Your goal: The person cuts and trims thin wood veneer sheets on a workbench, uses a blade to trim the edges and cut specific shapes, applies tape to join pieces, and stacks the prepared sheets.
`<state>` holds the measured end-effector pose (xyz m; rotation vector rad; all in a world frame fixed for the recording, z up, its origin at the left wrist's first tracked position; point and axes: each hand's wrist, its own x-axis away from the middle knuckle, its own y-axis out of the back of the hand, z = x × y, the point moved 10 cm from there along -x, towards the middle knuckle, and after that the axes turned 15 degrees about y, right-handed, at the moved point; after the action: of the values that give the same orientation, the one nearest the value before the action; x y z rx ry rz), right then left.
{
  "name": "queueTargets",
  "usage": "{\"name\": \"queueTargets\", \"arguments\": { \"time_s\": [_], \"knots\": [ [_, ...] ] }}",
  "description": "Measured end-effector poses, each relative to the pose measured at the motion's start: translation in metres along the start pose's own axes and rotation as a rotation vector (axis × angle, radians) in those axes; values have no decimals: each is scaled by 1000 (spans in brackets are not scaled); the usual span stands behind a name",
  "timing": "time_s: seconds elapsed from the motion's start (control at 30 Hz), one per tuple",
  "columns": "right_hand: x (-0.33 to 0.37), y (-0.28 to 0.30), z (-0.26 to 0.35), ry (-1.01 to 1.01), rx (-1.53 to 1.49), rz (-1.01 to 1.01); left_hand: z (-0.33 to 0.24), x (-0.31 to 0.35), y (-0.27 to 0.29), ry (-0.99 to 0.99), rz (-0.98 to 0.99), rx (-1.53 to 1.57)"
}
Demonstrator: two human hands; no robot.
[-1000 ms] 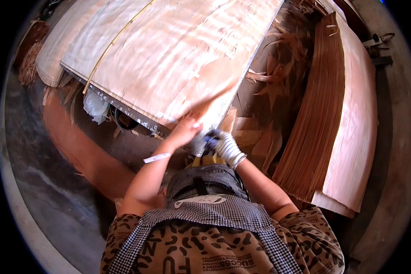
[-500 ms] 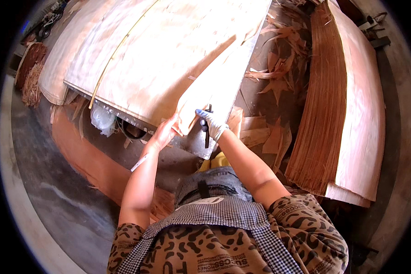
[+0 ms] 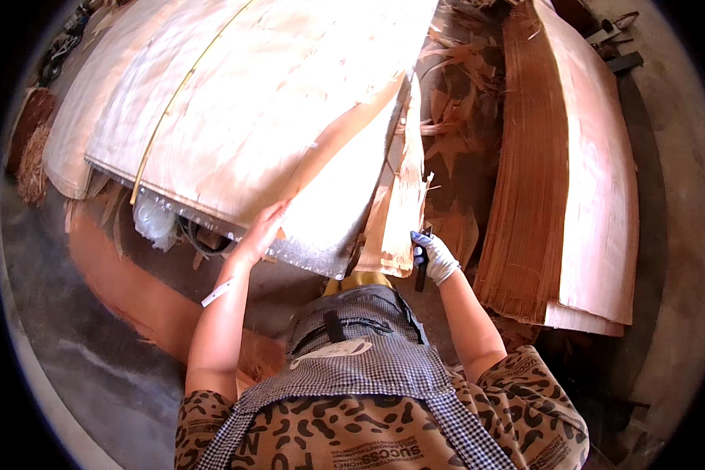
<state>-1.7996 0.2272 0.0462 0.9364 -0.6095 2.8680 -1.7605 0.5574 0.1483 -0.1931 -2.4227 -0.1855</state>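
Observation:
My bare left hand (image 3: 260, 233) lies at the near edge of the top wood veneer sheet (image 3: 235, 125), fingers stretched out along it. On my right hand (image 3: 437, 257) is a pale glove with bluish fingertips. It is closed around a slim black knife (image 3: 421, 270), held upright; its blade cannot be made out. Just left of that hand, a long, ragged veneer strip (image 3: 399, 196) hangs along the right side of the table. Where the top sheet stops short, a bright pale surface (image 3: 337, 188) shows below its slanting edge.
A tall stack of reddish veneer (image 3: 529, 172) stands at the right. Torn scraps (image 3: 458, 66) litter the floor between it and the table. A thin yellow strip (image 3: 164, 113) crosses the sheets. Below the table's front edge are a clear plastic bag (image 3: 155, 222) and a brown veneer sheet (image 3: 125, 274).
My right hand has moved right, off the table, with the knife. The veneer strip has gone from the tabletop to beside its right edge. My left hand has shifted slightly left.

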Motion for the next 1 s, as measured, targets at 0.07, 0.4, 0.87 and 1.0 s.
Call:
{"name": "queueTargets", "arguments": {
  "time_s": [0.07, 0.4, 0.87, 1.0],
  "knots": [
    [-4, 11, 21, 233, 137, -151, 3, -10, -21, -18, 84, -162],
    [80, 48, -16, -42, 149, -288, 12, -40, -49, -110, 69, -80],
    [68, 226, 108, -74, 1161, -499, 15, -12, -38, -291, -644, -312],
    [-21, 229, 154, 558, 1391, -242, 17, 63, -42, -256, -983, -293]
  ]
}}
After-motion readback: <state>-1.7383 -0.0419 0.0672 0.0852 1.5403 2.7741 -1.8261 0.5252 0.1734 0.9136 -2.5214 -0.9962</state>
